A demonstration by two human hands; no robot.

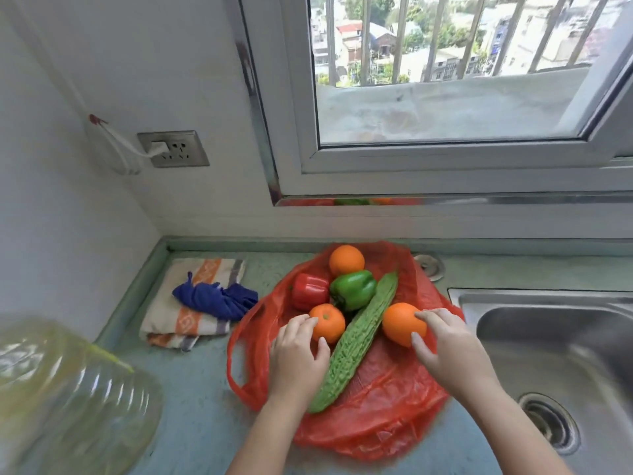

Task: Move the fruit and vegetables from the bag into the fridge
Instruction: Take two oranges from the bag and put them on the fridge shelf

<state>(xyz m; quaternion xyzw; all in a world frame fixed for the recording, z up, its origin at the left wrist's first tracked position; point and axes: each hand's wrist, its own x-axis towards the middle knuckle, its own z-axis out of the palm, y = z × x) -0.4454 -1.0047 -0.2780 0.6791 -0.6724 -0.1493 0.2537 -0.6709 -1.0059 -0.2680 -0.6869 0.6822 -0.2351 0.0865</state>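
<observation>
A single head-worn wide-angle view looks forward and down, close above the countertop [191, 389], centred on the red bag [387, 406]. The window [445, 108] is far and the sink [548, 337] is right.

The pale green desk [191, 389] ran under the window into the corner. A red plastic bag [387, 413] lay spread open in the middle of it. To the left was a folded striped towel [205, 269], with a blue cloth [215, 299] bunched on top. A clear plastic jug [68, 389] stood at the near left. A steel sink [459, 296] was set in on the right, with a round metal disc [429, 266] behind the bag.

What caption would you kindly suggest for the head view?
Left hand grips the near-left orange, right hand the right orange, atop the red bag.
</observation>
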